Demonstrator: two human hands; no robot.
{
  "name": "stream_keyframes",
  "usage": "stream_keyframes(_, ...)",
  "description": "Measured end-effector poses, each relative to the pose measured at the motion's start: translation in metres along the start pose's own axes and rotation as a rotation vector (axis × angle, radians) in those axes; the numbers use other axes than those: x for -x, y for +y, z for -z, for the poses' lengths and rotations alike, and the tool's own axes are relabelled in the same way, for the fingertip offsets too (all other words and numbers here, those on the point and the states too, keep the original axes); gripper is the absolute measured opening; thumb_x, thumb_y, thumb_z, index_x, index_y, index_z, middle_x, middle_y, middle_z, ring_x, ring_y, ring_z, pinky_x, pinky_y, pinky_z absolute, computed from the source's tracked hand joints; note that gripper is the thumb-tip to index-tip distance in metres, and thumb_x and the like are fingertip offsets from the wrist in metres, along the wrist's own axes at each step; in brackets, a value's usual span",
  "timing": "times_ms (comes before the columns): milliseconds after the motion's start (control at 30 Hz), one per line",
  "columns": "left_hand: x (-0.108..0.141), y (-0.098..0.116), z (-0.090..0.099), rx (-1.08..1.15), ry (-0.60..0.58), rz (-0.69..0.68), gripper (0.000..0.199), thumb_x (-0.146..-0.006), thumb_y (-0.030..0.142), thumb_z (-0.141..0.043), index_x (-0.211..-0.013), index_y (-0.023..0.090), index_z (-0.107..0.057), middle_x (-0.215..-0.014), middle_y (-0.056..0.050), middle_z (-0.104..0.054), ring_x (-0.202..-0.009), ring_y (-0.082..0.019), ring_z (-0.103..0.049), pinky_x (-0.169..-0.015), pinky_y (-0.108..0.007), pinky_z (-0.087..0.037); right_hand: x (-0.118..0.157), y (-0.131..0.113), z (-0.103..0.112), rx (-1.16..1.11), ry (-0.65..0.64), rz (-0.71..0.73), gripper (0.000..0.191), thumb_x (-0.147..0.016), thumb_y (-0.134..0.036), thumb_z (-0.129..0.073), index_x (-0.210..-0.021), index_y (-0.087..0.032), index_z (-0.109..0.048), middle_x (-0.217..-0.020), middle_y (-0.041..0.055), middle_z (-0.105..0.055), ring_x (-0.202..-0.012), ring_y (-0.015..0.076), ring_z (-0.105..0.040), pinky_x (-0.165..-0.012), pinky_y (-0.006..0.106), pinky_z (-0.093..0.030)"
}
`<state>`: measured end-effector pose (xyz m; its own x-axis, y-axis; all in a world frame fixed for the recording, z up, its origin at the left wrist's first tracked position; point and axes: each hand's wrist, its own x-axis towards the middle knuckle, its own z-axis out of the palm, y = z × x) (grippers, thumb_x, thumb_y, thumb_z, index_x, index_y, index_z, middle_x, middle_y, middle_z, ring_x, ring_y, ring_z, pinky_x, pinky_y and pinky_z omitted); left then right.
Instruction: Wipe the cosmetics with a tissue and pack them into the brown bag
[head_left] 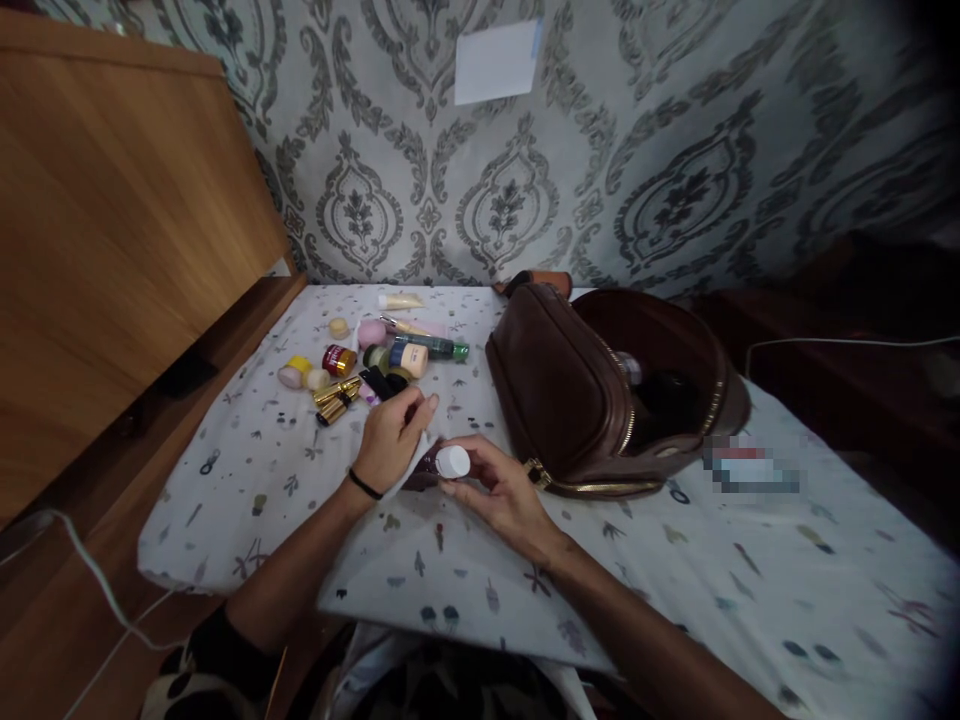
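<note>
A small dark bottle with a white cap [453, 462] is tilted toward me just above the cloth. My right hand [510, 500] grips it near the cap, fingers on one side and thumb below. On its other side my left hand [391, 440], a black band at the wrist, is closed with a white tissue [417, 462] pressed against the bottle. Just beyond lie cosmetics: gold tubes [338, 392], a red jar with a gold lid [340, 360], a beige-labelled jar [409, 356] and a green-capped bottle [435, 347]. To the right an open brown leather bag [559, 390] has dark items inside.
A patterned white cloth [465, 590] covers the surface. Behind the bag lies a brown-orange item [550, 283]. A blurred-out item [754, 465] sits at right. A wooden cabinet [127, 200] borders the left, and a patterned wall [420, 150] stands behind.
</note>
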<state>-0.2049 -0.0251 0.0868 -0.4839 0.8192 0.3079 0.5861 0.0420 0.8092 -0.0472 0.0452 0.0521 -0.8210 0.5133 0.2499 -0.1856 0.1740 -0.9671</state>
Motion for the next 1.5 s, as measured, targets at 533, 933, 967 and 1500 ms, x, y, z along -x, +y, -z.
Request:
stream_keyframes(533, -0.007, 0.007, 0.029, 0.219, -0.635, -0.121, 0.048, -0.091, 0.041, -0.057, -0.134, 0.021, -0.051, -0.13, -0.009, -0.061, -0.114, -0.024, -0.059, -0.094, -0.032, -0.047, -0.008, -0.001, 0.008, -0.269, 0.227, -0.122, 0.034, -0.076, -0.041, -0.078, -0.1, -0.022, -0.062, -0.098, 0.0014, -0.067, -0.084, 0.0156, -0.065, -0.073, 0.028, -0.057)
stream_keyframes(933, 0.002, -0.001, 0.0, -0.044, -0.224, -0.176, 0.033, -0.095, 0.046, -0.047, -0.074, 0.02, -0.049, -0.062, 0.005, -0.046, -0.06, -0.012, -0.044, -0.059, -0.025, -0.035, -0.01, 0.0, 0.007, -0.192, 0.216, -0.123, 0.036, -0.077, -0.05, -0.075, -0.093, -0.021, -0.062, -0.093, 0.0032, -0.066, -0.084, 0.0183, -0.064, -0.068, 0.03, -0.061)
stream_keyframes(967, 0.003, -0.002, -0.001, -0.069, -0.197, -0.175, 0.034, -0.095, 0.045, -0.047, -0.072, 0.021, -0.046, -0.06, 0.006, -0.043, -0.058, -0.012, -0.043, -0.058, -0.025, -0.034, -0.009, -0.001, 0.007, -0.173, 0.215, -0.124, 0.036, -0.078, -0.051, -0.074, -0.092, -0.021, -0.062, -0.093, 0.0034, -0.065, -0.082, 0.018, -0.064, -0.064, 0.029, -0.061)
stream_keyframes(1500, 0.005, -0.004, -0.015, 0.552, -0.557, 0.388, 0.075, -0.082, 0.086, -0.022, -0.07, 0.02, -0.058, -0.059, -0.004, -0.06, -0.047, -0.016, -0.055, -0.042, -0.03, -0.046, -0.007, -0.012, 0.009, -0.185, 0.2, -0.129, 0.039, -0.076, -0.053, -0.074, -0.095, -0.022, -0.061, -0.072, -0.0016, -0.066, -0.053, 0.0138, -0.061, -0.049, 0.027, -0.052)
